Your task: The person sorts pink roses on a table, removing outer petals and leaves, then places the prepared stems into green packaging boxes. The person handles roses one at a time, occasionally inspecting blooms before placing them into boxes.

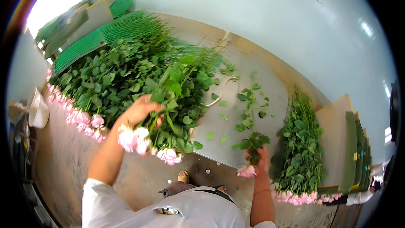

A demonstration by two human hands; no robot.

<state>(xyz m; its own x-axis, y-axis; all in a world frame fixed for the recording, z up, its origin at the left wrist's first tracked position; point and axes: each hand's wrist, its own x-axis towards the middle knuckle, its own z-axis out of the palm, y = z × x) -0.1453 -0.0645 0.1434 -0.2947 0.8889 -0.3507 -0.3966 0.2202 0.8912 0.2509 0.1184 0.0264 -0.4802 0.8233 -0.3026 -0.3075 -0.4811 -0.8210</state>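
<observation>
My left hand (142,110) is closed around the leafy stems of pale pink roses (134,139), whose blooms hang just below the fingers. It is over the near right side of a large heap of roses (109,69), with the leaves hiding part of the grip. My right hand (262,161) is closed on a single pink rose (247,171), gripping the stem just above the bloom. This rose's leafy stem stretches away from me over the grey table (219,152), its bloom at the near edge. To the right of that hand lies another pile of roses (301,152).
Green netting (101,33) lies under and behind the left heap. Loose leaves (223,116) and a pale curved strip (223,88) lie mid-table. Green-edged boards (348,152) stand at the right. A white bucket (39,109) is on the far left.
</observation>
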